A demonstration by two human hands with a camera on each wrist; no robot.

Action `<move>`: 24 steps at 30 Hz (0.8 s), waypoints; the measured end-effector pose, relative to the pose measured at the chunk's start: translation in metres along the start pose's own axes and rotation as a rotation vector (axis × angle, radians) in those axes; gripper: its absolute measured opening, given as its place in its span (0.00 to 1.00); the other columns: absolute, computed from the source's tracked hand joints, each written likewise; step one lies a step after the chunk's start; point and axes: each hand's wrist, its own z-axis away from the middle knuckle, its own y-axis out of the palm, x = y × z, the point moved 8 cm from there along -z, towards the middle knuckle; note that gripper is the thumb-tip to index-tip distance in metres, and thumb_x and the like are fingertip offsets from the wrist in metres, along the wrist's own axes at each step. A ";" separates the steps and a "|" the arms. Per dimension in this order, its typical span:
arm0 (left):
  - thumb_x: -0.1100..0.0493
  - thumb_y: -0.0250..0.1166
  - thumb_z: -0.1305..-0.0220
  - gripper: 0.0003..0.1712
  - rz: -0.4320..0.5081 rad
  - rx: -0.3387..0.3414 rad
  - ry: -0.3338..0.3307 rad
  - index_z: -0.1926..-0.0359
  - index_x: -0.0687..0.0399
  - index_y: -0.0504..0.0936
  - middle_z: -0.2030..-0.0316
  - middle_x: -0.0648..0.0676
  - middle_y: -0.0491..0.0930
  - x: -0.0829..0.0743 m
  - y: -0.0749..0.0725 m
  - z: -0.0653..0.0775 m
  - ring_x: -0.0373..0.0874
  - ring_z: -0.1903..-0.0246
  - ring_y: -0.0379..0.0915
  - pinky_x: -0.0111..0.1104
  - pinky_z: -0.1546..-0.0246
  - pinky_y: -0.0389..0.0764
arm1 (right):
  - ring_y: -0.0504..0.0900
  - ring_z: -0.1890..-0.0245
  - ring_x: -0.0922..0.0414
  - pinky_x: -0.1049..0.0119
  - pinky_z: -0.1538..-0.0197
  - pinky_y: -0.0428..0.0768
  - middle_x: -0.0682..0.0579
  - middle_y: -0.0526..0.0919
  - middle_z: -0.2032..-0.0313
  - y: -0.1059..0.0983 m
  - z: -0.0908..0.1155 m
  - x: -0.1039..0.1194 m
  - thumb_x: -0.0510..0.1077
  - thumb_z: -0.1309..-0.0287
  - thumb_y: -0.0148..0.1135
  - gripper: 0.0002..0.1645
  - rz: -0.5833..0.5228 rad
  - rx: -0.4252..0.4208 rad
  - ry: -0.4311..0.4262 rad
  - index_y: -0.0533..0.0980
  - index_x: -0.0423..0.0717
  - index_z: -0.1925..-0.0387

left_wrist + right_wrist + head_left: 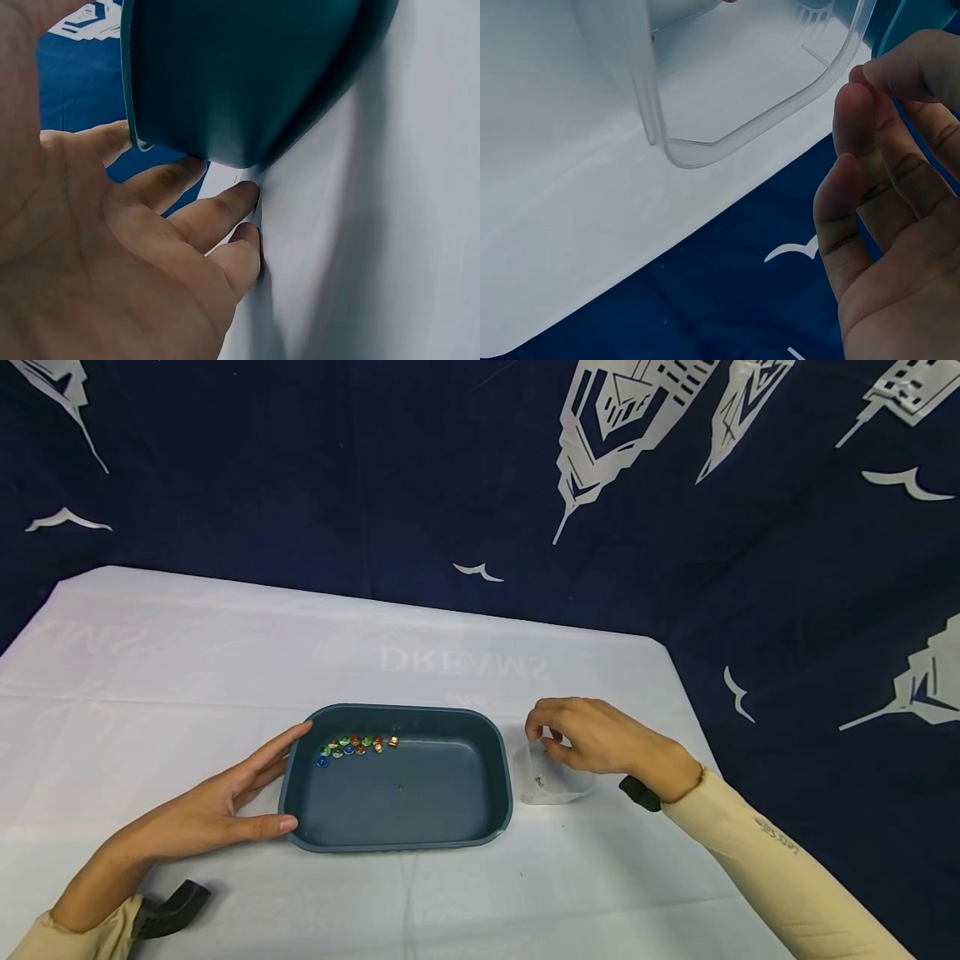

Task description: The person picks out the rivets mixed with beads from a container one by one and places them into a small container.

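A dark teal tray [450, 793] lies on the white cloth, with several small shiny marble-like pieces [356, 743] in red, green, blue and gold near its back left. My left hand [217, 802] is at the tray's left end, thumb by the front corner and fingers by the back one. In the left wrist view its fingers [217, 217] reach along the tray's outer wall. Over a small clear plastic box [555, 793] is my right hand [592, 735], fingers loosely bent downward. The right wrist view shows thumb and fingertips beside the box's rim [705, 154], nothing visible between them.
The clear box stands just right of the tray, with a tiny dark piece [538, 782] inside. White cloth [187, 710] covers the table. Dark blue fabric with white building and bird prints [480, 572] hangs beyond the table's back edge.
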 end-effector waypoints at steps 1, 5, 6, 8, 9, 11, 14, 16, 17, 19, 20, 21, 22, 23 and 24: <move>0.61 0.68 0.34 0.56 0.000 0.000 -0.003 0.19 0.35 0.39 0.20 0.52 0.36 0.000 0.000 0.000 0.76 0.28 0.41 0.13 0.39 0.57 | 0.79 0.68 0.59 0.70 0.65 0.76 0.62 0.81 0.62 0.000 0.000 0.000 0.33 0.42 0.60 0.13 0.002 -0.001 0.000 0.80 0.55 0.62; 0.61 0.68 0.34 0.56 -0.004 -0.001 -0.004 0.19 0.36 0.40 0.20 0.50 0.36 0.001 0.000 0.000 0.68 0.26 0.43 0.12 0.39 0.57 | 0.78 0.69 0.60 0.70 0.65 0.76 0.64 0.79 0.62 0.000 -0.002 0.002 0.33 0.42 0.60 0.13 0.010 0.000 -0.002 0.80 0.55 0.62; 0.61 0.68 0.34 0.56 -0.006 -0.001 0.000 0.19 0.36 0.40 0.20 0.50 0.37 0.001 0.000 0.000 0.64 0.25 0.43 0.13 0.38 0.57 | 0.78 0.69 0.61 0.70 0.65 0.76 0.64 0.79 0.62 0.000 -0.002 0.002 0.33 0.42 0.59 0.14 0.012 0.001 -0.002 0.80 0.55 0.62; 0.61 0.68 0.34 0.56 -0.007 -0.001 0.009 0.19 0.37 0.40 0.20 0.50 0.37 0.000 0.000 0.000 0.57 0.24 0.45 0.13 0.38 0.57 | 0.78 0.69 0.61 0.70 0.65 0.76 0.63 0.80 0.62 0.000 -0.003 0.002 0.33 0.42 0.59 0.13 0.014 0.000 -0.004 0.80 0.55 0.62; 0.61 0.68 0.34 0.56 -0.005 0.001 0.011 0.19 0.37 0.40 0.20 0.50 0.37 0.000 0.000 0.000 0.54 0.24 0.45 0.13 0.38 0.57 | 0.78 0.69 0.60 0.70 0.65 0.76 0.63 0.80 0.61 0.000 -0.004 0.003 0.33 0.42 0.59 0.13 0.013 -0.001 -0.007 0.81 0.54 0.61; 0.62 0.68 0.34 0.56 -0.003 0.002 0.014 0.19 0.37 0.40 0.20 0.49 0.37 0.000 0.000 0.000 0.50 0.24 0.45 0.13 0.38 0.57 | 0.78 0.69 0.59 0.70 0.65 0.76 0.61 0.81 0.60 -0.001 -0.005 0.004 0.33 0.42 0.59 0.13 0.012 -0.005 -0.014 0.81 0.53 0.61; 0.61 0.68 0.33 0.55 -0.002 0.002 0.011 0.19 0.37 0.40 0.20 0.49 0.36 0.001 0.000 0.001 0.47 0.24 0.45 0.13 0.38 0.57 | 0.78 0.69 0.59 0.69 0.66 0.76 0.60 0.82 0.60 -0.002 -0.007 0.006 0.33 0.42 0.59 0.13 0.011 -0.012 -0.029 0.81 0.53 0.61; 0.61 0.68 0.33 0.55 -0.004 0.003 0.009 0.19 0.37 0.40 0.20 0.49 0.37 0.001 0.000 0.001 0.50 0.24 0.45 0.13 0.38 0.57 | 0.77 0.70 0.60 0.69 0.66 0.76 0.58 0.82 0.60 -0.003 -0.009 0.007 0.32 0.42 0.58 0.14 0.009 -0.018 -0.036 0.80 0.54 0.61; 0.61 0.68 0.33 0.55 -0.007 0.001 0.005 0.19 0.36 0.40 0.20 0.49 0.37 0.001 0.000 0.001 0.54 0.24 0.45 0.13 0.38 0.57 | 0.77 0.70 0.60 0.69 0.66 0.75 0.58 0.82 0.60 -0.004 -0.009 0.007 0.33 0.42 0.59 0.14 0.009 -0.020 -0.038 0.80 0.55 0.62; 0.60 0.68 0.33 0.55 -0.010 0.001 -0.001 0.19 0.36 0.40 0.20 0.49 0.37 0.001 0.000 0.000 0.62 0.25 0.44 0.13 0.39 0.57 | 0.76 0.70 0.61 0.70 0.66 0.75 0.59 0.81 0.60 -0.004 -0.011 0.008 0.33 0.42 0.59 0.14 0.010 -0.022 -0.040 0.80 0.56 0.62; 0.60 0.68 0.33 0.56 -0.011 0.001 -0.004 0.19 0.36 0.40 0.20 0.49 0.37 0.001 0.000 0.000 0.67 0.26 0.44 0.13 0.39 0.57 | 0.76 0.70 0.62 0.70 0.66 0.75 0.60 0.81 0.61 -0.004 -0.011 0.009 0.33 0.42 0.59 0.14 0.013 -0.023 -0.043 0.80 0.56 0.62; 0.60 0.68 0.34 0.56 -0.013 0.000 -0.007 0.19 0.35 0.39 0.20 0.49 0.37 0.001 0.000 0.000 0.70 0.27 0.43 0.13 0.39 0.57 | 0.75 0.70 0.63 0.70 0.66 0.75 0.61 0.80 0.61 -0.004 -0.012 0.009 0.33 0.42 0.60 0.14 0.017 -0.023 -0.046 0.80 0.56 0.62; 0.60 0.68 0.34 0.56 -0.013 0.000 -0.011 0.19 0.35 0.39 0.20 0.49 0.36 0.001 0.000 0.000 0.73 0.27 0.42 0.12 0.39 0.57 | 0.74 0.70 0.64 0.70 0.66 0.75 0.62 0.80 0.61 -0.004 -0.012 0.010 0.34 0.42 0.61 0.13 0.022 -0.022 -0.049 0.80 0.56 0.62; 0.60 0.68 0.34 0.56 -0.014 0.000 -0.012 0.19 0.35 0.39 0.20 0.49 0.36 0.001 0.000 0.000 0.73 0.27 0.42 0.12 0.39 0.57 | 0.73 0.71 0.65 0.70 0.66 0.75 0.62 0.79 0.62 -0.004 -0.013 0.010 0.34 0.42 0.61 0.13 0.027 -0.022 -0.053 0.80 0.56 0.62; 0.60 0.68 0.34 0.56 -0.011 0.001 -0.009 0.19 0.35 0.39 0.20 0.50 0.36 0.001 0.000 0.000 0.70 0.26 0.42 0.12 0.39 0.57 | 0.73 0.71 0.65 0.71 0.66 0.75 0.63 0.79 0.62 -0.005 -0.014 0.011 0.34 0.42 0.62 0.12 0.032 -0.023 -0.058 0.80 0.56 0.62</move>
